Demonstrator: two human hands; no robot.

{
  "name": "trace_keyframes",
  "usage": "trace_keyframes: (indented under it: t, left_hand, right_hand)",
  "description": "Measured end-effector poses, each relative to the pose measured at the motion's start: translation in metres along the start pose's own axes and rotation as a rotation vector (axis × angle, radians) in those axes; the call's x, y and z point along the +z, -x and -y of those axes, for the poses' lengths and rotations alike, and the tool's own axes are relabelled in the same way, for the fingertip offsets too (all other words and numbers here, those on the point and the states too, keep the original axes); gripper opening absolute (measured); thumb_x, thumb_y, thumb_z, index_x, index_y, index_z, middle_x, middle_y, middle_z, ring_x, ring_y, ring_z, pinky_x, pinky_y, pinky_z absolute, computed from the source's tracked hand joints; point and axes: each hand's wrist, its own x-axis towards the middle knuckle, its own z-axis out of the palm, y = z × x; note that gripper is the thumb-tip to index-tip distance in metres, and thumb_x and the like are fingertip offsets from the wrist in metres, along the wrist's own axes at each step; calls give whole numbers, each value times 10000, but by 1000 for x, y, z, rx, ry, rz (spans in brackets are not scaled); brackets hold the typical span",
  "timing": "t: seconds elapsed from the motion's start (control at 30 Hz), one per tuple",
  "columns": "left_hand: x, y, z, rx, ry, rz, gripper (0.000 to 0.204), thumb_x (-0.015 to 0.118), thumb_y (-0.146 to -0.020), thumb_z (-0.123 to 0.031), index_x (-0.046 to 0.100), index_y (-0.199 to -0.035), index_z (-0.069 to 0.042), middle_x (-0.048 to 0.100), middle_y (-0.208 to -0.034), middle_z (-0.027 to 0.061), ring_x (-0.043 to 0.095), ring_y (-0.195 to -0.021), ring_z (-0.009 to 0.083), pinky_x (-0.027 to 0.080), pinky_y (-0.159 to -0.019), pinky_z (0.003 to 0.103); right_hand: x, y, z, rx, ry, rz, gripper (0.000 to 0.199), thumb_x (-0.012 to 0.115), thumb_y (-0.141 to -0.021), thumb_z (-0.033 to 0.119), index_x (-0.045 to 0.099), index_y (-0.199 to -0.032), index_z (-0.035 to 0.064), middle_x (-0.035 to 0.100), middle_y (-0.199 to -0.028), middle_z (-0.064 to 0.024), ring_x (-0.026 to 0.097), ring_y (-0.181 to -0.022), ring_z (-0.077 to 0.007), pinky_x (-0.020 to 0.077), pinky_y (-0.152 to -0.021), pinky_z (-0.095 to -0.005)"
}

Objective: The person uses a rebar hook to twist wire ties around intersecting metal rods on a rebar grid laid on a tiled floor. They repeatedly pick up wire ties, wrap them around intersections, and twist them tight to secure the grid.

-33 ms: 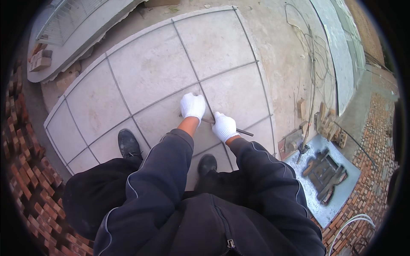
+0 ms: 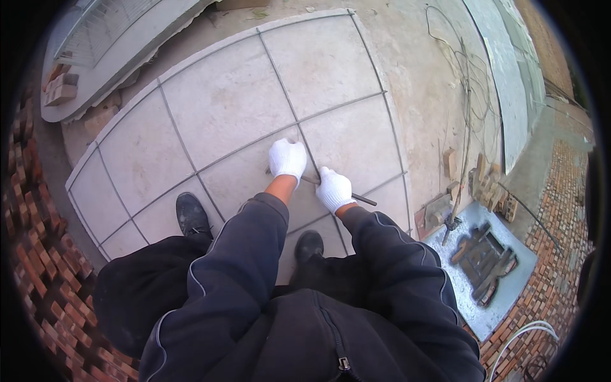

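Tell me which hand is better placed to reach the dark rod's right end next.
Right, probably: the right hand appears closed around the dark rod near that end; the left hand is farther away.

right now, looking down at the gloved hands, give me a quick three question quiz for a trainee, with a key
1. Multiple choice: the left hand and right hand wear gloves that are: A) black B) white C) orange.

2. True or false: the dark rod sticks out to the right of the right hand.

3. Fill in the gap: on the pale slab, thin grey bars cross to form a ____.

Key: 1. B; 2. true; 3. grid
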Motion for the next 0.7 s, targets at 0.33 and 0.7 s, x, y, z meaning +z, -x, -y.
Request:
trace_keyframes:
  t: [0.33, 0.7]
  left_hand:
    - [0, -18, 4, 111, -159, -1, 357, 637, -972, -266, 842, -1147, -32, 801, -1157, 265, 772, -1120, 443, 611, -984, 517]
    - [21, -24, 3, -35, 247, 138, 354, 620, -957, -238, 810, -1025, 52, 821, -953, 249, 799, -944, 418, 605, -899, 487]
  right_hand:
    - [-4, -6, -4, 27, -141, -2, 181, 691, -934, 204, 712, -1027, 50, 781, -972, -262, 754, -964, -487, 596, -877, -573]
    - [-2, -5, -12, 37, -127, 16, 204, 725, -937, 245, 710, -1014, 57, 783, -982, -248, 761, -959, -469, 603, -875, -566]
